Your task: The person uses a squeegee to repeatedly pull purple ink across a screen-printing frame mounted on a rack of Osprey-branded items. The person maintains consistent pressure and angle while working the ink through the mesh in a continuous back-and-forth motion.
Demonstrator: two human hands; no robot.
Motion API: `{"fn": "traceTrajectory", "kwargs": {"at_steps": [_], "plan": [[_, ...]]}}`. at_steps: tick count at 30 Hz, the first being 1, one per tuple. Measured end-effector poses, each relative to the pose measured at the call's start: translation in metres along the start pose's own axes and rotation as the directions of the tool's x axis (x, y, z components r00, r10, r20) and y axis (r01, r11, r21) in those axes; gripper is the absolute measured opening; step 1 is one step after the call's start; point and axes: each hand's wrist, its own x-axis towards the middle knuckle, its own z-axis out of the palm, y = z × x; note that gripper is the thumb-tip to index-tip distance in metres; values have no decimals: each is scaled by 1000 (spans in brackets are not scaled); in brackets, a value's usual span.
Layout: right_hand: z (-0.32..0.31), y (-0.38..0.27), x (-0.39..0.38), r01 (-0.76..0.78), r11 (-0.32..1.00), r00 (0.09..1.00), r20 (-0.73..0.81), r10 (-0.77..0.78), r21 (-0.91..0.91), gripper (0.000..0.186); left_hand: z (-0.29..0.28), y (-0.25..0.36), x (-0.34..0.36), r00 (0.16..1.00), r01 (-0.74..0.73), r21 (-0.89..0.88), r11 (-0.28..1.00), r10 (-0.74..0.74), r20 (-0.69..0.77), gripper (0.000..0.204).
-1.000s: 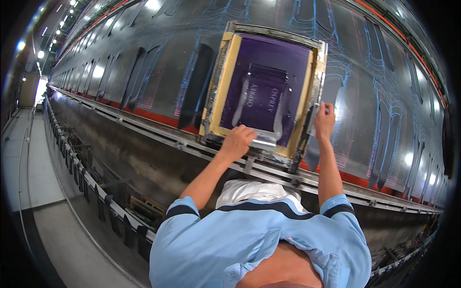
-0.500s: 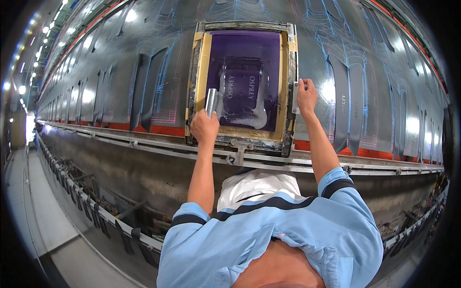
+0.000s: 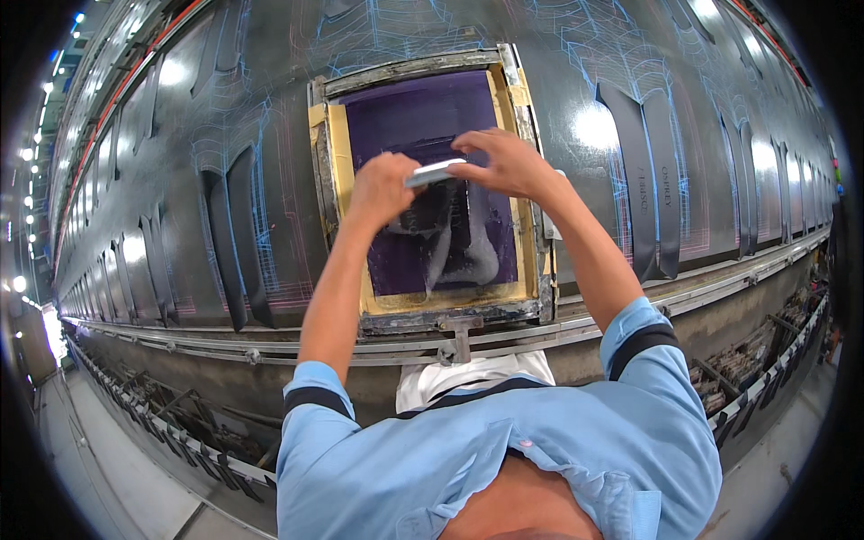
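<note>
A wooden-edged printing screen (image 3: 396,321) lies on the long dark table, its purple mesh (image 3: 405,106) framed by yellowish tape. Clear, glossy ink (image 3: 481,261) is smeared over the near right of the mesh. My left hand (image 3: 382,191) is closed round the left end of a silvery squeegee (image 3: 436,172), held crosswise above the screen. At the squeegee's other end is my right hand (image 3: 508,164), thumb and fingers apart on either side of it. Whether it presses on the metal I cannot tell.
Pairs of dark grey cut pieces (image 3: 666,193) lie right of the screen, and similar pieces (image 3: 245,236) lie to its left. Blue and pink lines mark the table. A metal rail (image 3: 270,345) runs along the near edge, with a bracket (image 3: 461,337) of the screen at it.
My left hand has brought the squeegee from the screen's left side to over its middle, turning it crosswise. My right hand has left the frame's right edge and come to the squeegee.
</note>
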Motion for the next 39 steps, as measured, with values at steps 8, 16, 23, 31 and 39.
{"fn": "traceTrajectory", "kwargs": {"at_steps": [8,16,23,31,39], "plan": [[64,9,10,100,923,994,75,-77,-372,19,15,-3,-3,999,14,-11,1000,-14,-38,14],[87,-36,-99,110,948,990,121,-77,-297,28,30,60,-104,999,-38,-54,998,36,-27,20],[46,14,51,119,922,992,73,-99,-369,20,-2,-30,27,999,-46,106,993,44,18,16],[94,-12,-58,94,932,994,86,-68,-349,24,33,25,-70,999,-42,-50,998,41,-14,17],[103,-50,-113,50,963,998,51,-38,-264,25,36,60,-124,1000,-15,-47,999,14,-26,27]]}}
